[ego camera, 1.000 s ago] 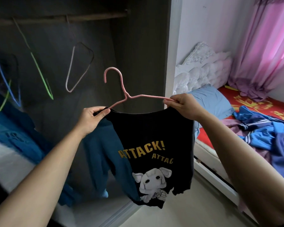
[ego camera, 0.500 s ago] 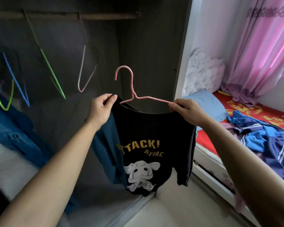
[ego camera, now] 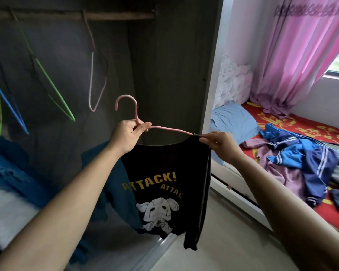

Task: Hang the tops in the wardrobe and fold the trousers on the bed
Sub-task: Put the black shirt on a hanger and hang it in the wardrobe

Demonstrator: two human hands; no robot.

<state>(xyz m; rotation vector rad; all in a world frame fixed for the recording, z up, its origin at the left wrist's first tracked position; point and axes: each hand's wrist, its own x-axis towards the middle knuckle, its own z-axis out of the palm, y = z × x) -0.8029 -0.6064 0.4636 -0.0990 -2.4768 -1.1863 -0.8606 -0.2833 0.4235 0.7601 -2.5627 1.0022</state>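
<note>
A black top (ego camera: pixel 164 173) printed "ATTACK!" over a white cartoon figure hangs from a pink hanger (ego camera: pixel 170 129) in front of the open dark wardrobe (ego camera: pixel 164 61). My left hand (ego camera: pixel 128 134) grips the hanger at the base of its hook. My right hand (ego camera: pixel 220 144) pinches the top's shoulder against the hanger's right end. The hook points up, well below the wooden rail (ego camera: pixel 115 15). Blue and purple clothes (ego camera: pixel 301 163) lie heaped on the bed (ego camera: pixel 321 132) to the right.
Empty hangers dangle from the rail: a pink one (ego camera: pixel 92 81), a green one (ego camera: pixel 53 89) and a blue one (ego camera: pixel 8 100). Blue garments (ego camera: pixel 12 169) lie low in the wardrobe at left. A blue pillow (ego camera: pixel 233 120) and a pink curtain (ego camera: pixel 294 55) are by the bed.
My left hand moved from the top's left shoulder to the base of the hanger's hook. Both hands raised the hanger and top a little toward the rail.
</note>
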